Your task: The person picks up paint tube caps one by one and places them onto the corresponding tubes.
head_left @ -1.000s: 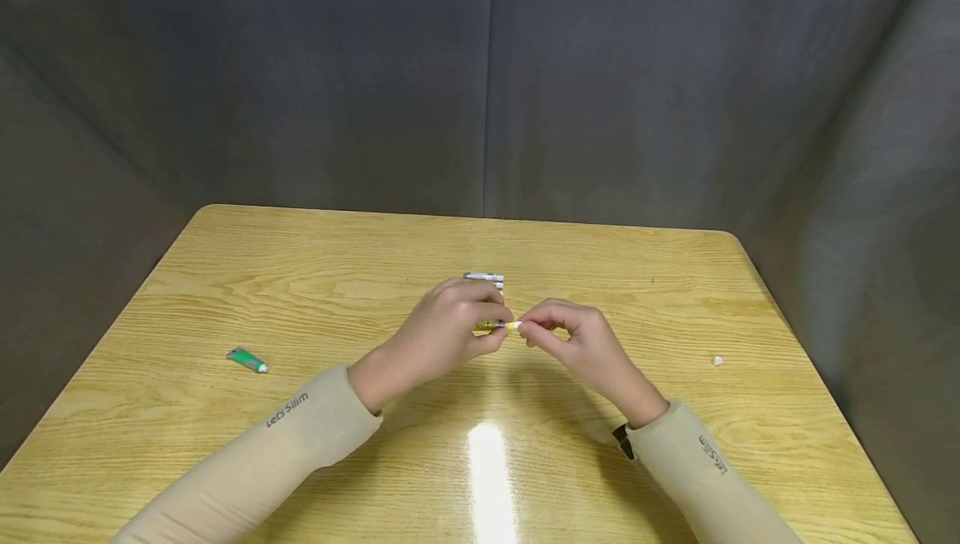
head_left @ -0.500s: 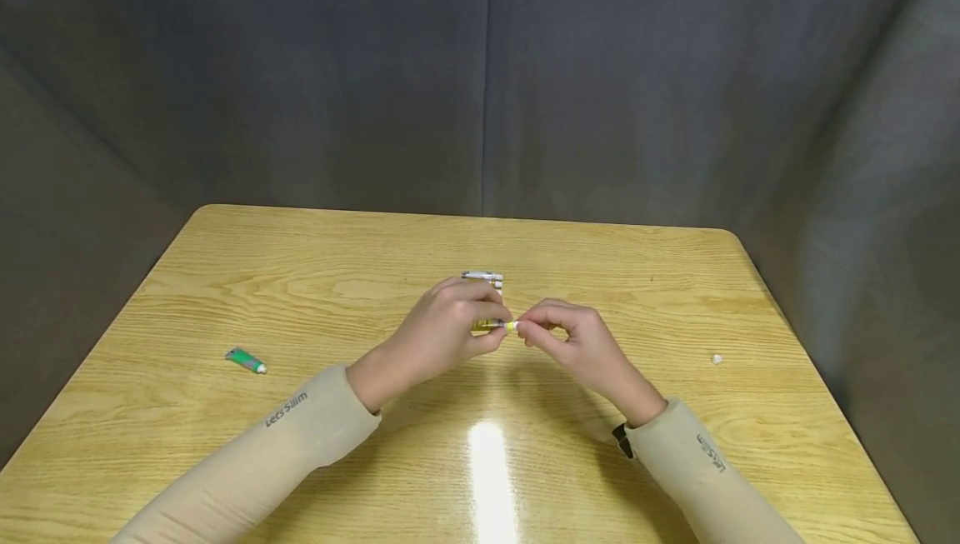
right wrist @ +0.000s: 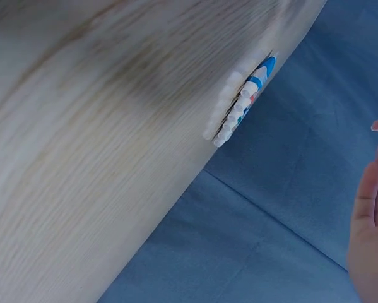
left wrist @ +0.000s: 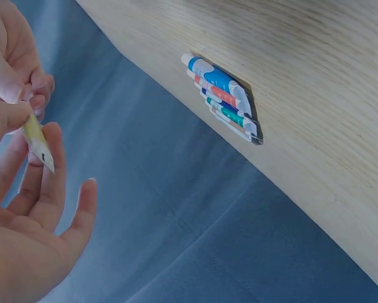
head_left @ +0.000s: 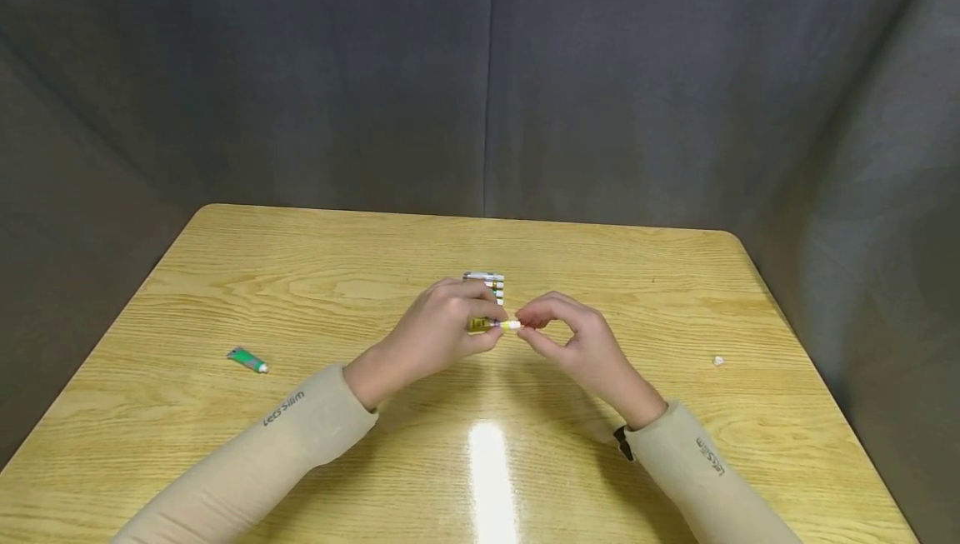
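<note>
My left hand (head_left: 450,319) pinches a small yellow paint tube (head_left: 478,324) between thumb and fingers above the table. Its white cap (head_left: 513,325) points right. In the left wrist view the yellow tube (left wrist: 37,140) shows its flat crimped end. My right hand (head_left: 581,336) is at the cap, with thumb and forefinger spread a little around its end; whether a fingertip touches it is unclear. The right wrist view shows only part of a hand (right wrist: 372,233) at the right edge. Behind the left hand, a row of paint tubes (head_left: 491,276) is partly hidden.
A green paint tube (head_left: 247,360) lies at the left of the wooden table (head_left: 337,252). On the right sits a small white piece (head_left: 717,361), perhaps a cap. In the left wrist view the row includes a blue tube (left wrist: 214,76). Dark curtains (head_left: 480,77) surround the table.
My right thumb and forefinger have spread apart at the cap, so more of its white surface shows. The left hand has shifted slightly left with the yellow tube.
</note>
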The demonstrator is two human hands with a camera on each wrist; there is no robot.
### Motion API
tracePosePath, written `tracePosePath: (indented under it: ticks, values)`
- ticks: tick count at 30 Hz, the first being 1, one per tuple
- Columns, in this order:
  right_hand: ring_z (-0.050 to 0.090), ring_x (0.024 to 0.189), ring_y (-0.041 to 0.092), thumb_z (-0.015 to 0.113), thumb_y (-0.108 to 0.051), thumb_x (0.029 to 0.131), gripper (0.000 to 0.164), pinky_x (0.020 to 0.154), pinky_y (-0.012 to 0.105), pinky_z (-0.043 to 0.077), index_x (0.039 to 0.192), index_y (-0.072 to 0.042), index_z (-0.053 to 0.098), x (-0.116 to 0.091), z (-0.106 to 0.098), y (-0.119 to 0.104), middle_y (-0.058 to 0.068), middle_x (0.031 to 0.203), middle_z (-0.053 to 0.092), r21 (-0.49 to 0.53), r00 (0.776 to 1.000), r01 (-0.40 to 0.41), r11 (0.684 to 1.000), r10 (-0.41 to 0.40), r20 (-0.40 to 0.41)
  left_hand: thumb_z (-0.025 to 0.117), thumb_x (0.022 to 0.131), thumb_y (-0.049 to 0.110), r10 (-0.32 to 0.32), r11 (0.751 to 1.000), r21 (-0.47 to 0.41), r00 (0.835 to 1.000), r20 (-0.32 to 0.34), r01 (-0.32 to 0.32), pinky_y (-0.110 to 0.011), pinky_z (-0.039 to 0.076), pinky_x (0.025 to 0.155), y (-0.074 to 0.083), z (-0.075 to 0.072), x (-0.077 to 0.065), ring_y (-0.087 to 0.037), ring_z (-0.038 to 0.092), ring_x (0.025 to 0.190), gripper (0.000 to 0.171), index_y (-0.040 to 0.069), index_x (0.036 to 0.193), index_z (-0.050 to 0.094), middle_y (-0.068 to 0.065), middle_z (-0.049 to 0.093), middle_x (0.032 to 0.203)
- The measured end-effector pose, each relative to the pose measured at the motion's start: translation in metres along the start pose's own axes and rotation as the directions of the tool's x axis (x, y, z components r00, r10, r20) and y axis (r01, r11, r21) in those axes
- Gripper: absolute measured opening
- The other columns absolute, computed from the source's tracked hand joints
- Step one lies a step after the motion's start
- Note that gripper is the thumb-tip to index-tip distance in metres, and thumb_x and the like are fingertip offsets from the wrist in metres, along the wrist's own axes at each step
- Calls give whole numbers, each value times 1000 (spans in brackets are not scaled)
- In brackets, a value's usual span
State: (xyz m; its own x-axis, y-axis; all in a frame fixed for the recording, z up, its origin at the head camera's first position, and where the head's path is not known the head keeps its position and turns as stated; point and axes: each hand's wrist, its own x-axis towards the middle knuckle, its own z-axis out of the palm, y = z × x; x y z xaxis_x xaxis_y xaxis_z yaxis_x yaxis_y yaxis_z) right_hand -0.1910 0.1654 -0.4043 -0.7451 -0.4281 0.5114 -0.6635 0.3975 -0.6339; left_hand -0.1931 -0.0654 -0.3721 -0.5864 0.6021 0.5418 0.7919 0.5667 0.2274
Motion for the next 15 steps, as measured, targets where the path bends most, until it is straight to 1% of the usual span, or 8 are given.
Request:
tracePosePath:
  ticks: [3,8,11,15]
  values:
    - [67,91,9,77,-5,92,13,83,27,58,102,-14,75,0,1,-1,-1,100,75,0,1000,7,1000,-7,-3,82,86,12,1,1000,-12,1000,5,-1,-36,58,86,0,1,0,-10,69,79,7,11,92,83,2,76,92]
    - [66,88,5,75,-8,94,8,79,29,58,99,-14,77,1,1,-1,-1,98,76,18,1000,-17,1000,17,6,82,86,11,15,1000,-13,1000,-5,-15,-35,58,85,1,2,1,-11,70,83,6,12,92,83,2,76,92]
    - [66,88,6,74,-10,95,5,80,27,57,96,-14,77,1,0,-1,-1,98,76,29,999,-37,999,37,17,83,85,11,27,1000,0,1000,-14,-27,-34,58,84,3,2,1,-12,71,84,7,12,91,83,3,76,92]
    - [67,91,6,72,-10,97,7,83,26,57,95,-15,77,1,0,-1,-2,97,76,26,998,-46,999,45,33,84,84,11,33,999,4,999,-18,-33,-34,58,84,4,2,1,-13,71,85,7,13,91,83,3,76,91]
